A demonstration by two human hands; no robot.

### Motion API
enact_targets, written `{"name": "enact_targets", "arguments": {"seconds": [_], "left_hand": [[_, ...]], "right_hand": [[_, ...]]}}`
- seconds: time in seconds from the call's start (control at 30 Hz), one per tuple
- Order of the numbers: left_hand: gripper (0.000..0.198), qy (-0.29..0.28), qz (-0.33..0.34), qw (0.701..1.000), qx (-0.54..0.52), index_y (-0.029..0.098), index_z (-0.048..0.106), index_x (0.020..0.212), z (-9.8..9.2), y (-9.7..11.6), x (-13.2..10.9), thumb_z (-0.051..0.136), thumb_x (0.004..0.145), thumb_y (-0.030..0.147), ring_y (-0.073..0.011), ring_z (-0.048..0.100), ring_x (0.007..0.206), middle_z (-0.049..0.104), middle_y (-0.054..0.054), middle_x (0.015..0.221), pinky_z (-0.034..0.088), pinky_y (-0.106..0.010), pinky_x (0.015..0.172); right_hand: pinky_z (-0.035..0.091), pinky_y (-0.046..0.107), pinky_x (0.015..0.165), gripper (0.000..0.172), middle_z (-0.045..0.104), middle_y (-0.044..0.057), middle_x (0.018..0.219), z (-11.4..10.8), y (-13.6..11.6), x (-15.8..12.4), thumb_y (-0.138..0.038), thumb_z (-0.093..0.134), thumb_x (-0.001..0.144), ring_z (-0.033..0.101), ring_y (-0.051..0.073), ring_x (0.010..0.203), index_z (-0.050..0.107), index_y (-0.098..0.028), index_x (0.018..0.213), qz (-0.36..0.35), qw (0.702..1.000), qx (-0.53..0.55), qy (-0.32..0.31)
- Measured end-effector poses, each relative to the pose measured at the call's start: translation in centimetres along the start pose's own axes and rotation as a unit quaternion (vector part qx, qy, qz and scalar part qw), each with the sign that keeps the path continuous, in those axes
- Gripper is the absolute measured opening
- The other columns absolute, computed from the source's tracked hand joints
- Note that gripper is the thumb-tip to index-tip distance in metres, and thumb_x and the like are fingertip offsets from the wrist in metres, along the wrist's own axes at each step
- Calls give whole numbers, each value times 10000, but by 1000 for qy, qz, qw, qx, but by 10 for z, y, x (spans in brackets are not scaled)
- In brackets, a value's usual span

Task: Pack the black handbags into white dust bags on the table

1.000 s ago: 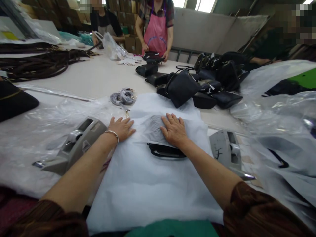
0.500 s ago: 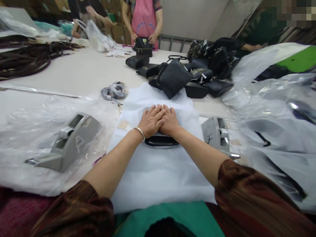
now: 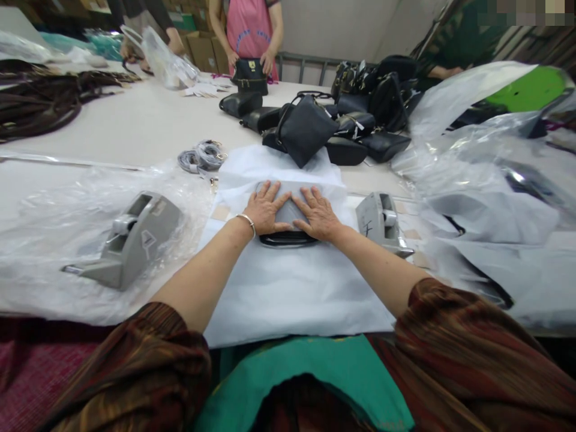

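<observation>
A black handbag lies on a stack of white wrapping sheets, mostly covered by thin white paper so it shows grey; its black handle sticks out toward me. My left hand, with a bracelet at the wrist, lies flat on the covered bag's left side, fingers spread. On the bag's right side my right hand rests flat, fingers stretched out. Neither hand holds anything.
A grey tape dispenser sits on clear plastic at left, another at right. Coiled grey straps and a pile of black bags lie beyond. Plastic-bagged goods fill the right. A person in a pink apron handles a bag across the table.
My hands went from apart to overlapping on the covered bag, and now lie apart again, flat on its two sides. The view has tilted downward.
</observation>
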State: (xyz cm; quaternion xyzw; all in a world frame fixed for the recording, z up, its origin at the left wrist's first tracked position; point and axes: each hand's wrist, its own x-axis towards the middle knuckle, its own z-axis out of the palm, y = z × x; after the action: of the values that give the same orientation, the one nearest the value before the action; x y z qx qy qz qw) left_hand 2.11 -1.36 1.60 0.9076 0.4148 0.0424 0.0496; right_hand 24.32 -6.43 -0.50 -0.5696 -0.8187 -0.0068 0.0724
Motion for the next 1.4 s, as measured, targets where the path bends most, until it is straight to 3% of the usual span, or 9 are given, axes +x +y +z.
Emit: {"name": "enact_targets", "arguments": {"seconds": [0.1,0.2,0.37,0.53,0.67,0.8,1.0,1.23,1.4], "left_hand": [[1064,-15,-8,1000,7,273,222,1626,-2,2,1,626,783,780,-444,36,1554,66,-144,1716,175,-595,1201],[1078,-32,-20,999,7,284,180,1633,-2,3,2,607,785,795,-440,6,1556,34,-138,1719,178,-593,1200],[1098,-64,-36,997,8,310,128,1637,-9,7,3,580,777,821,-458,-39,1549,-19,-99,1725,138,-595,1210],[1099,-68,-42,997,9,340,124,1633,-13,10,3,573,764,840,-458,-24,1550,-24,-87,1726,173,-611,1204],[1110,-76,-52,996,10,346,94,1634,-11,9,3,566,762,845,-441,-66,1554,-56,-61,1727,181,-589,1215],[1126,-61,-43,997,-9,294,134,1638,-7,7,4,601,759,821,-439,-60,1554,-30,-88,1725,115,-543,1244],[1136,-46,-30,998,-26,275,166,1636,-2,2,6,621,745,814,-448,-63,1552,-20,-89,1725,51,-547,1250],[1129,-54,-32,998,-28,284,147,1637,-4,2,5,616,754,807,-435,-74,1554,-35,-73,1725,46,-551,1250],[1131,-44,-29,998,-40,264,185,1633,-1,1,6,630,746,807,-430,-64,1556,-6,-94,1723,60,-535,1253]], "right_hand": [[312,618,1114,694,179,169,1694,-6,8,-27,-484,473,993,209,433,1516,315,-184,1599,34,999,11,-7],[329,604,1123,614,360,216,1614,-24,1,-63,-409,532,970,334,416,1461,454,-121,1507,0,999,39,4],[470,453,1037,489,625,171,1356,-47,-52,-147,-357,614,935,574,288,1256,562,-175,1386,-192,963,191,1],[493,435,930,458,643,167,1248,-34,-98,-196,-295,665,896,606,278,1108,580,-174,1329,-236,959,129,-89],[490,398,906,259,662,151,1142,-24,-101,-194,-219,634,913,604,256,1034,660,-163,1164,-237,959,123,-95],[500,347,851,136,683,117,1004,-20,-92,-186,-265,643,934,617,228,930,715,-165,990,-209,951,205,-96],[484,299,799,211,682,79,876,-18,-89,-182,-236,552,984,620,190,830,735,-184,891,-173,949,240,-114],[428,277,692,174,709,75,822,-32,-93,-172,-150,564,884,623,183,737,718,-162,803,-183,955,170,-160],[419,259,679,193,755,54,802,-44,-89,-162,-119,570,821,650,174,712,753,-178,799,-158,949,184,-199]]}}
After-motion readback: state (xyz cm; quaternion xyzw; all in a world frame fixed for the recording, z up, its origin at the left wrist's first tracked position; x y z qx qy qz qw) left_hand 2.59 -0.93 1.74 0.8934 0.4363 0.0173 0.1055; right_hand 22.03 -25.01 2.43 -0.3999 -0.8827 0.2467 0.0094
